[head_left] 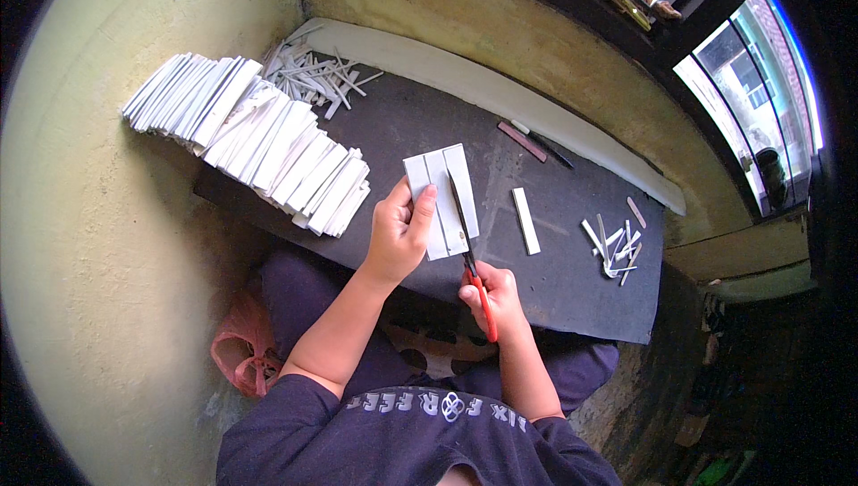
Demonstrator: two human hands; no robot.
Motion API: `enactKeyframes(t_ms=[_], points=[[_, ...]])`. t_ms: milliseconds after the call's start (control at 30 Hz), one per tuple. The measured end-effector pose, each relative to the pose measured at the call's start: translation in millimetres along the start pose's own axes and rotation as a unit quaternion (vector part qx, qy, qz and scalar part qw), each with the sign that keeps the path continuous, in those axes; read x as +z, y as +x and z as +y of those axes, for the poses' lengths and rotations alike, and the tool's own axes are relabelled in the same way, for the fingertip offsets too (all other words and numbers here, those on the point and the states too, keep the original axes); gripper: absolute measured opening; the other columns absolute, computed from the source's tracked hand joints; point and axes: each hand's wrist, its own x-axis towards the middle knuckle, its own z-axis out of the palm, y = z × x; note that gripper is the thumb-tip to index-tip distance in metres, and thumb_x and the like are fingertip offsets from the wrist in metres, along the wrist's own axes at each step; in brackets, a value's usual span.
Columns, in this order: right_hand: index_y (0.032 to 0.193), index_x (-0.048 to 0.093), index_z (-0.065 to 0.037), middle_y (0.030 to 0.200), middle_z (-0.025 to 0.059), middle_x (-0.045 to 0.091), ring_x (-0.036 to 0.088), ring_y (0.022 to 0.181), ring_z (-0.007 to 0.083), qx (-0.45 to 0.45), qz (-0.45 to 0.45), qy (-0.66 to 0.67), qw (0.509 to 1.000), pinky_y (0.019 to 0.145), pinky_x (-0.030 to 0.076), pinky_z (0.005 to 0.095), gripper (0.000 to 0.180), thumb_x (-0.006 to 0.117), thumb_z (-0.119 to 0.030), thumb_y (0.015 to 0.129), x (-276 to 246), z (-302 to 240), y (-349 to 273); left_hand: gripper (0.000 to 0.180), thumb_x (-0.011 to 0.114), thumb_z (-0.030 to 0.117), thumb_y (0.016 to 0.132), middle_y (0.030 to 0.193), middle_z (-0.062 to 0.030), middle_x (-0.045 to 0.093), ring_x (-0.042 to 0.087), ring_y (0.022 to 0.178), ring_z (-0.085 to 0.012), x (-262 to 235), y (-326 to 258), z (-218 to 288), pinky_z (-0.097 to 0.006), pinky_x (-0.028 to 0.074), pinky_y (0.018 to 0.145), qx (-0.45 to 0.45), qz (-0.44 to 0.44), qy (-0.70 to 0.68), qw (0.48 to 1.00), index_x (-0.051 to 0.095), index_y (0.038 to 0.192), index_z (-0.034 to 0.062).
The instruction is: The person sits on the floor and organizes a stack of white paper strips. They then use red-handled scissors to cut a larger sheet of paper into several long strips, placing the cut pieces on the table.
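Note:
My left hand (399,228) is closed on a white rectangular card (435,184), thumb on top. Dark lines run lengthwise down the card. My right hand (497,296) grips red-handled scissors (485,305) at the card's near edge. Their dark blades reach along the card's right part, pointing away from me. How far the cut runs I cannot tell. Just right of the card, a single white strip (526,220) lies on the dark low table (554,303).
Long stacked rows of white strips (268,142) fill the table's left side. Behind them lies a loose heap of thin offcuts (313,75). Smaller scraps (615,245) lie at the right. A dark pen (550,150) and a brownish bar (522,142) are near the back wall. A red plastic bag (243,343) is beside my left leg.

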Motion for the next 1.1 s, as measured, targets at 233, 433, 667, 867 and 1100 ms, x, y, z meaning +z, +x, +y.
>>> enactKeyframes(t_ms=[233,433,667,867,1100], points=[[0.063,0.045,-0.001,0.047,0.0102,0.037,0.034,0.046,0.0171,-0.021,0.016,-0.019,0.999,0.044,0.034,0.0327,0.051,0.073,-0.043,0.071,3,2,1,0.023,0.047,0.018,0.095,0.08,0.0005,0.058,0.049,0.07,-0.0024,-3,2,1,-0.019,0.04,0.061,-0.03,0.009,-0.031,0.999,0.056,0.101,-0.0016],[0.065,0.047,0.0,0.048,0.0116,0.041,0.038,0.045,0.019,-0.016,-0.019,-0.054,0.998,0.046,0.036,0.0334,0.048,0.073,-0.04,0.07,-1,-4,2,0.024,0.047,0.021,0.095,0.077,0.0006,0.058,0.048,0.069,-0.0031,-8,5,5,-0.021,0.04,0.061,-0.025,0.035,0.014,0.999,0.058,0.097,-0.001],[0.078,0.055,0.001,0.057,0.0114,0.051,0.05,0.053,0.0196,0.007,-0.06,-0.026,0.998,0.054,0.042,0.0317,0.044,0.071,-0.039,0.069,-7,-17,-1,0.022,0.049,0.019,0.094,0.069,0.0013,0.056,0.046,0.062,-0.0033,-9,3,8,-0.021,0.038,0.055,-0.007,0.035,0.057,0.998,0.058,0.095,-0.0009],[0.082,0.054,0.001,0.063,0.0141,0.053,0.054,0.059,0.027,-0.002,-0.067,-0.017,0.998,0.058,0.044,0.0363,0.053,0.058,-0.051,0.075,-12,-23,-5,0.02,0.049,0.017,0.093,0.064,-0.0015,0.057,0.048,0.058,-0.0041,-4,0,6,-0.023,0.04,0.051,0.007,0.004,0.076,0.997,0.059,0.096,-0.001],[0.088,0.054,0.002,0.065,0.0011,0.048,0.047,0.057,0.0107,0.016,-0.067,-0.012,0.998,0.052,0.04,0.0246,0.085,0.038,-0.08,0.072,-13,-11,-6,0.02,0.05,0.016,0.092,0.063,-0.0041,0.059,0.052,0.056,-0.0051,8,-8,2,-0.024,0.041,0.05,0.004,-0.03,0.072,0.997,0.058,0.095,-0.0014]])
